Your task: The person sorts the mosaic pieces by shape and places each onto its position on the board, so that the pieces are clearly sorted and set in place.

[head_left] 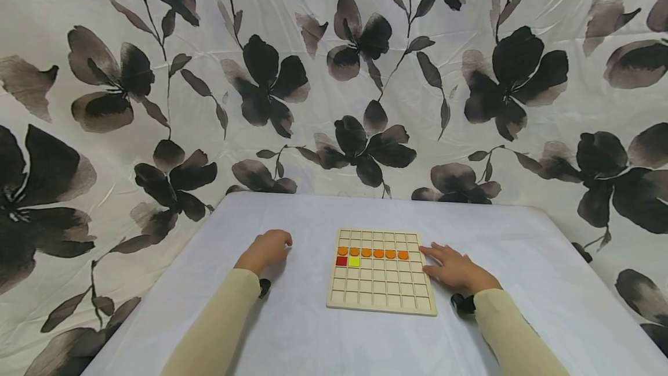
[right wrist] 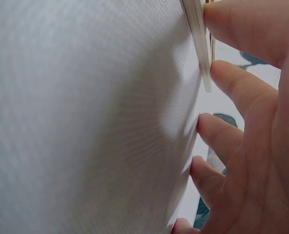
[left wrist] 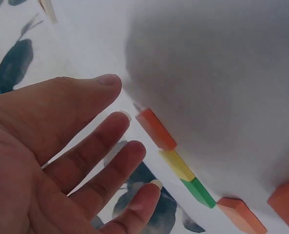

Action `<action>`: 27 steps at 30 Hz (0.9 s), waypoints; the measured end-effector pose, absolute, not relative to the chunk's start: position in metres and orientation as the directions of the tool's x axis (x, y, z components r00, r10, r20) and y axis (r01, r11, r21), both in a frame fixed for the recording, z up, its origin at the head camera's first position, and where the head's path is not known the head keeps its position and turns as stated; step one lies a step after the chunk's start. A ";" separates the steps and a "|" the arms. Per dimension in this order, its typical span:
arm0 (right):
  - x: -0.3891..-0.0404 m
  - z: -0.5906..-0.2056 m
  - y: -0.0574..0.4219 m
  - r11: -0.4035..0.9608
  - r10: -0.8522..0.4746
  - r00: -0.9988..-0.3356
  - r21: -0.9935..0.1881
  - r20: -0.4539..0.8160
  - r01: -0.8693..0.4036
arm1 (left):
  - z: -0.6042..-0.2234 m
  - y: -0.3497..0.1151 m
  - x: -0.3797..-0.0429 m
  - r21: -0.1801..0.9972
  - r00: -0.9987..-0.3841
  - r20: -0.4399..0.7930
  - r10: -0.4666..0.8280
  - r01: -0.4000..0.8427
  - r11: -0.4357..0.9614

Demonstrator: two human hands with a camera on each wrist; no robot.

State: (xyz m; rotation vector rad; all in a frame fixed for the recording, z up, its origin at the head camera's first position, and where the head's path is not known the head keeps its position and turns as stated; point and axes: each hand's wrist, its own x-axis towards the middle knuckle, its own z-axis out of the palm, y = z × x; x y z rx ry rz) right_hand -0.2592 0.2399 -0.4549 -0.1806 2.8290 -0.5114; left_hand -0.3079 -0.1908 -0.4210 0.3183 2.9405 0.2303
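A pale wooden grid board (head_left: 381,290) lies flat on the table in the head view. Across its upper half runs a row of several orange round pieces (head_left: 378,253). Below the row's left end sit a red square (head_left: 341,261) and a yellow square (head_left: 354,261). My right hand (head_left: 454,267) is spread at the board's right side, thumb and index finger touching its edge (right wrist: 199,46). My left hand (head_left: 270,248) hovers left of the board, holding nothing. Past its fingertips in the left wrist view are orange (left wrist: 156,129), yellow (left wrist: 177,165) and green (left wrist: 198,192) blocks.
More orange blocks (left wrist: 242,214) show at the lower right of the left wrist view; the head view does not show them. A white cloth covers the table (head_left: 308,329). Behind its far edge hangs a floral curtain (head_left: 313,103).
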 end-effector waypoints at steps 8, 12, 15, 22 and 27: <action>-0.260 -0.456 0.241 0.929 -0.177 -0.959 -0.360 -0.222 -0.088 | -0.420 -0.195 -0.309 0.156 -0.961 -0.159 0.228 0.203 0.967; -0.260 -0.457 0.241 0.928 -0.175 -0.959 -0.362 -0.223 -0.086 | -0.420 -0.199 -0.309 0.149 -0.961 -0.142 0.238 0.217 0.965; -0.261 -0.457 0.241 0.930 -0.175 -0.958 -0.358 -0.225 -0.086 | -0.421 -0.202 -0.310 0.143 -0.962 -0.139 0.236 0.217 0.966; -0.262 -0.458 0.242 0.928 -0.177 -0.956 -0.362 -0.233 -0.084 | -0.424 -0.208 -0.316 0.140 -0.959 -0.143 0.243 0.224 0.965; -0.261 -0.457 0.242 0.928 -0.181 -0.956 -0.362 -0.232 -0.088 | -0.426 -0.209 -0.318 0.144 -0.963 -0.140 0.231 0.211 0.967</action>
